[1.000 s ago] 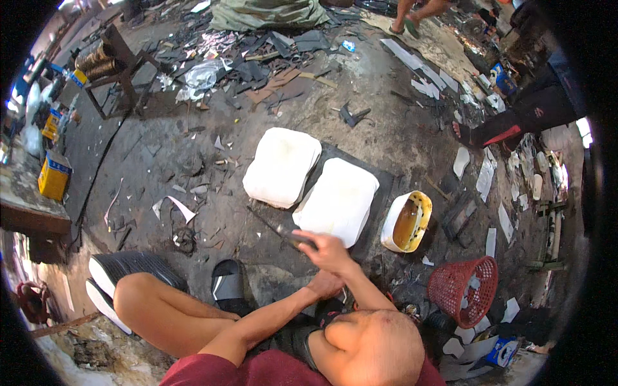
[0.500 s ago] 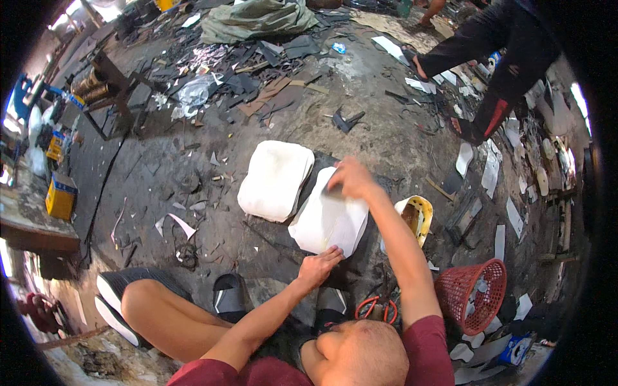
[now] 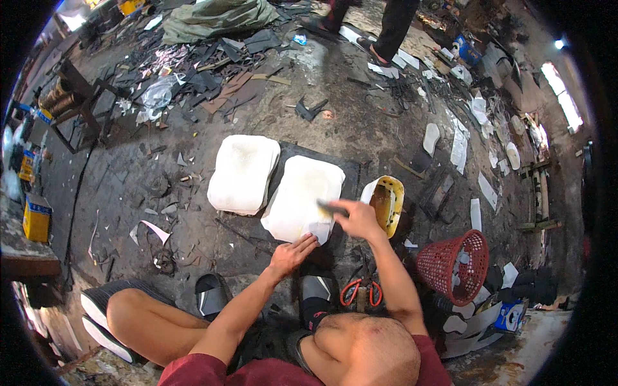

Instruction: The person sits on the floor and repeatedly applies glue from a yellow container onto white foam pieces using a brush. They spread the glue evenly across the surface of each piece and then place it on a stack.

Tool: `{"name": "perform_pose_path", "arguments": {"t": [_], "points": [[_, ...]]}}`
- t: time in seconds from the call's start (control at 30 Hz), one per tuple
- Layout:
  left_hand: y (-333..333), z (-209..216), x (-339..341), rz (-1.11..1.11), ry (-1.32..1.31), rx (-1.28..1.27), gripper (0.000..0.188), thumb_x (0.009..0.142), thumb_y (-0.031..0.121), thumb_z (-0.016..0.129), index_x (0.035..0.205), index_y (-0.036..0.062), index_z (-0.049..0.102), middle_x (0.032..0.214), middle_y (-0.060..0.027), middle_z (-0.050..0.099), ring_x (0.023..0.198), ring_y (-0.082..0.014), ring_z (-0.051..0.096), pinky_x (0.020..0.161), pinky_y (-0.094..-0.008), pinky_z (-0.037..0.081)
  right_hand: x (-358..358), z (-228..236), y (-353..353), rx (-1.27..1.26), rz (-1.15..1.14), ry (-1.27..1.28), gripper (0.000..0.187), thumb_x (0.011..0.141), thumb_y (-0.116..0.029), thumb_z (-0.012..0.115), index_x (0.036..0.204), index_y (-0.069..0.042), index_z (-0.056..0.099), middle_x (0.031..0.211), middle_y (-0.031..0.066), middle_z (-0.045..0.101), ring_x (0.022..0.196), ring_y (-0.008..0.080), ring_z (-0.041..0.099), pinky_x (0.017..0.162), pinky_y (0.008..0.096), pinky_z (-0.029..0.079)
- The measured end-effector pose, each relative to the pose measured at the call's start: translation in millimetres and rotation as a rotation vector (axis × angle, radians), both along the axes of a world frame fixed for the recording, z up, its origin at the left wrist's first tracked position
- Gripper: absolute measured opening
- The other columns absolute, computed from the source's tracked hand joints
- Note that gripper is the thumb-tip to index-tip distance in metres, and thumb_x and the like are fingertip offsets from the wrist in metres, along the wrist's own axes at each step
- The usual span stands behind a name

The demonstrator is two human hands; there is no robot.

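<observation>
My right hand (image 3: 360,220) grips a dark, flat brush (image 3: 331,208) over the near right part of a stack of white sheets (image 3: 306,186). Its tip is partly hidden, and a yellowish smear shows beside it. My left hand (image 3: 293,254) lies with fingers stretched out on the near edge of that stack, next to a greyish patch. Left of it sits a second stack of white sheets (image 3: 241,170). Both stacks are on a dark flat board (image 3: 351,172). A yellow tub (image 3: 400,196) with brown liquid inside stands just right of my right hand.
Red-handled scissors (image 3: 351,293) lie near my foot. A red perforated basket (image 3: 444,267) leans at the right. Dark scraps (image 3: 225,83) cover the floor at the far left, near a wooden stand (image 3: 74,96). Another person's legs (image 3: 396,29) are at the far side.
My right hand has drawn the brush nearer across the white sheets. My left hand stays at the near edge. The view has shifted, and the other person has stepped leftward.
</observation>
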State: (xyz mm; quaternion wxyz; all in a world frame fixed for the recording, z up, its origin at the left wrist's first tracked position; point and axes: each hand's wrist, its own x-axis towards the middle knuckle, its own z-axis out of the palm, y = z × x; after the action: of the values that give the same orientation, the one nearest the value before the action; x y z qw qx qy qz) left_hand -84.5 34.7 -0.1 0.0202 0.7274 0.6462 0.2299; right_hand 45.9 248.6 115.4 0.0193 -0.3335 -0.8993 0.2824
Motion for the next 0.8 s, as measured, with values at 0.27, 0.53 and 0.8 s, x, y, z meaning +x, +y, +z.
{"name": "perform_pose_path", "arguments": {"t": [0.27,0.53,0.8], "points": [[8.0,14.4,-1.6,0.042,-0.062,-0.154,0.059,0.084,0.004,0.055,0.141,0.0208,0.055,0.149,0.0061,0.053,0.132,-0.0118,0.055,0.074,-0.0307,0.062,-6.6,-4.5,-6.6,0.081,-0.216,-0.216,0.041,0.088,-0.032,0.067,0.128,-0.024,0.065,0.096,0.0170,0.073,0.091,0.0392,0.070,0.080,0.0518,0.054],[16.0,39.8,18.7,0.244,-0.481,-0.138,0.076,0.069,-0.013,0.055,0.139,0.0155,0.057,0.148,-0.0062,0.053,0.138,-0.0247,0.048,0.089,-0.0370,0.059,-14.4,-36.2,2.5,0.063,0.012,-0.093,0.033,0.088,-0.021,0.065,0.121,-0.020,0.067,0.093,0.0185,0.072,0.086,0.0407,0.068,0.077,0.0528,0.054],[-14.8,7.5,3.5,1.122,-0.996,0.166,0.035,0.090,-0.002,0.058,0.123,0.0021,0.067,0.120,-0.0156,0.067,0.109,-0.0235,0.066,0.092,-0.0334,0.052,32.4,12.7,-61.9,-0.163,0.150,-0.046,0.035,0.090,-0.025,0.065,0.124,-0.020,0.066,0.106,0.0163,0.072,0.097,0.0376,0.069,0.082,0.0476,0.055]]}}
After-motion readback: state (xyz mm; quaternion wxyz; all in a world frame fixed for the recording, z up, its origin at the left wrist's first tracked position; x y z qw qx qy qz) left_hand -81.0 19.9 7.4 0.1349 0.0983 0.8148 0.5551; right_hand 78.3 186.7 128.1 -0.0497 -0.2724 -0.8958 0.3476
